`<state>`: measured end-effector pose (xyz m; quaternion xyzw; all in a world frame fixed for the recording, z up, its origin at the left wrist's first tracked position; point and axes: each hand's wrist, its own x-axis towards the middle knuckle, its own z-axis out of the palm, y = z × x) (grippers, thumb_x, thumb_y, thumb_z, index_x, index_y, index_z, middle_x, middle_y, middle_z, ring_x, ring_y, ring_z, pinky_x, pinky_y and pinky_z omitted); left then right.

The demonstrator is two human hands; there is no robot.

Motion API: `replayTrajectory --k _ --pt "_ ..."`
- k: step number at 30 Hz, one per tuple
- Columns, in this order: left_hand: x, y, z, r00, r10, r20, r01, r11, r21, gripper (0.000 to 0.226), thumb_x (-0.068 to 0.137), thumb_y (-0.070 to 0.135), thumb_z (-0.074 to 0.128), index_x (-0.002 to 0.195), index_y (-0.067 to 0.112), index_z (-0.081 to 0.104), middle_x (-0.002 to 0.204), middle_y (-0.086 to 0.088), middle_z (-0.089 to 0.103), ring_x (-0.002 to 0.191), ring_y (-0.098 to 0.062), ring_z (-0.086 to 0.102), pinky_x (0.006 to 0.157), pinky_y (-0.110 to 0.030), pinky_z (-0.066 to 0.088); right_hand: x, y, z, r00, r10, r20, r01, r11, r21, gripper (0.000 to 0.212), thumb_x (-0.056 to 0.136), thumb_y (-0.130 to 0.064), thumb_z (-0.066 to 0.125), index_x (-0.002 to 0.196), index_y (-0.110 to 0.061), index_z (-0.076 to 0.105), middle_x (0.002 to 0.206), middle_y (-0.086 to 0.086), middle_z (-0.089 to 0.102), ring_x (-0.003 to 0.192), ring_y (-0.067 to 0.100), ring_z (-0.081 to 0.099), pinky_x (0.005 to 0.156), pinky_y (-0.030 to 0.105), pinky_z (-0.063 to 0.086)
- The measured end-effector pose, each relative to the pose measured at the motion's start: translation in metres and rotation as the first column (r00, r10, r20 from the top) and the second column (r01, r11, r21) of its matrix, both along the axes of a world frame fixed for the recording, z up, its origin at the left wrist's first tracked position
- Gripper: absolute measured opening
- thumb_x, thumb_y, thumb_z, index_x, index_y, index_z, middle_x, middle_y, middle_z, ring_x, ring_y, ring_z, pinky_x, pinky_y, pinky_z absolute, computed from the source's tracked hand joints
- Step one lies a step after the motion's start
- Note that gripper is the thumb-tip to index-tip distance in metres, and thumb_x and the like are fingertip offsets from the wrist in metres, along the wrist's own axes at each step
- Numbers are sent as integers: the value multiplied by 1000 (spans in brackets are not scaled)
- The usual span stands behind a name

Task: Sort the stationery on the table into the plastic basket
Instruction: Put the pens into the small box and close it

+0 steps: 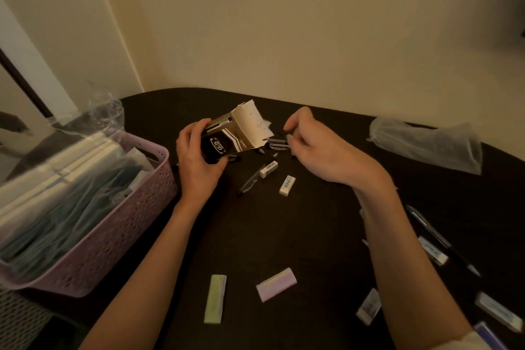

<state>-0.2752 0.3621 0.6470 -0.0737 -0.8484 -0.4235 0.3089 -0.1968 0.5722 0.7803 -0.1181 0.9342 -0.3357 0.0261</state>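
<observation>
The left hand (pixel 199 162) grips a brown-and-black pen box (pixel 227 136), tilted with its torn flap open toward the right. The right hand (pixel 318 148) curls its fingers over pens (pixel 277 143) just beside the box mouth (whether it actually pinches one I cannot tell). On the dark table (pixel 312 236) lie 2 small white erasers (pixel 287 185) near the centre, 2 pastel erasers (pixel 276 284) closer to the person, and more pens and erasers at the right edge. The pink plastic basket (pixel 119 224) sits at the left, holding plastic-wrapped packs.
</observation>
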Motion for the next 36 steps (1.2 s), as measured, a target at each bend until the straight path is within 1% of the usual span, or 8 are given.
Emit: replayTrajectory --k 6,10,14,17,21,27,31,36 --pt "2 -4 2 1000 -20 -13 19 999 -45 78 70 4 78 138 20 45 141 -7 39 133 -20 36 108 -30 32 -1 -14 9 982 -41 -184 92 956 277 31 89 -5 60 115 -22 63 109 -5 46 89 8 55 80 25 52" --pt "4 -3 2 999 -39 -25 36 993 -111 77 70 5 79 138 21 45 142 -7 39 133 -21 35 109 -34 34 4 -15 6 999 50 -7 -46 961 272 51 87 5 55 131 -22 55 125 1 40 104 14 54 89 31 53" --pt "5 -6 2 998 -50 -23 46 992 -120 77 70 5 79 138 21 46 142 -7 39 133 -22 36 109 -44 40 1 -17 -6 989 7 -146 19 985 173 41 89 -7 63 126 -23 58 122 -3 45 104 5 53 87 21 49" --pt "2 -8 1 999 -43 -32 40 994 -98 77 70 6 79 138 20 46 141 -6 39 133 -21 36 109 -43 40 -6 -17 -13 947 -107 -302 131 990 60 26 82 -18 73 104 -25 63 106 -7 56 92 3 57 84 23 52" --pt "0 -10 3 999 0 -35 0 1000 -17 79 70 5 80 139 22 44 140 -5 40 132 -19 38 109 -37 38 -7 -9 -9 956 -188 -225 145 970 -198 20 79 -14 75 94 -24 65 95 -10 65 89 1 63 77 17 53" --pt "-2 -10 1 999 5 -33 -7 999 -42 79 70 7 80 139 22 44 140 -5 40 132 -19 38 109 -36 37 -7 -16 -14 944 -214 -253 124 937 -327 20 81 -9 73 97 -22 70 95 -11 68 86 -2 66 79 15 54" --pt "-1 -8 1 998 -25 -59 22 998 -63 78 69 7 80 138 22 45 140 -5 41 132 -20 39 108 -38 39 -12 -28 -28 911 -152 -383 120 987 -108 21 84 -18 70 104 -25 71 103 -10 68 96 0 62 88 22 52" --pt "-2 -11 3 996 -22 -92 18 999 -48 78 68 3 80 136 20 46 139 -8 42 131 -22 41 106 -45 43 -17 -25 -32 940 39 -339 4 992 126 30 93 -16 58 121 -24 64 119 -6 65 112 5 54 92 19 41"
